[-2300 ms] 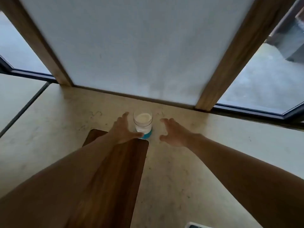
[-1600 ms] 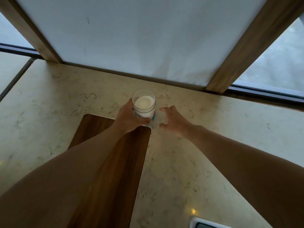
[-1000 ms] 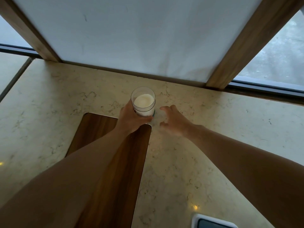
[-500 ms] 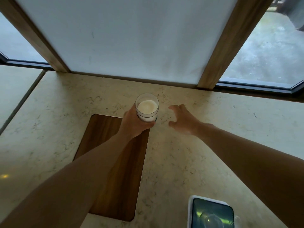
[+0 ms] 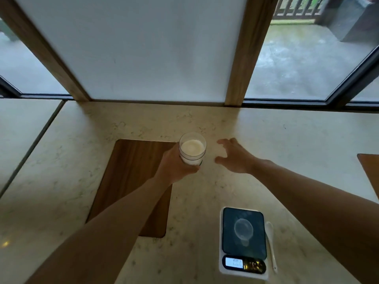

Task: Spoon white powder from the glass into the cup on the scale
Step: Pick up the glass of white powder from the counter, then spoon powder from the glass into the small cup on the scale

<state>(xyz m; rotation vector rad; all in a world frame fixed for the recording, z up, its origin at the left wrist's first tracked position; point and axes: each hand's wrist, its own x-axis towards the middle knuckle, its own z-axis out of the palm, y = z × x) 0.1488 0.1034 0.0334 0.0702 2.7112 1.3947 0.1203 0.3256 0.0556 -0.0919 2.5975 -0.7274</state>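
Note:
A clear glass [image 5: 192, 149] holding white powder is gripped from the left side by my left hand [image 5: 176, 167], above the marble counter near the right edge of a wooden inlay. My right hand [image 5: 235, 155] hovers just to the right of the glass, fingers spread and holding nothing. Nearer to me stands a small digital scale [image 5: 243, 241] with a dark glass platform and a lit display. A clear cup [image 5: 243, 229] stands on its platform, faint against the dark surface. A white spoon [image 5: 270, 244] lies on the counter along the scale's right side.
The dark wooden inlay [image 5: 131, 181] is set into the marble counter [image 5: 205, 212] on the left. Another wooden panel [image 5: 370, 171] shows at the right edge. A white wall panel [image 5: 147, 48] between wooden posts and windows closes off the back of the counter.
My left hand closed on the glass and lifted it off a blue coaster, drawing it toward me. The view tipped down, bringing the scale, cup and spoon into sight. My right hand stayed open beside the glass.

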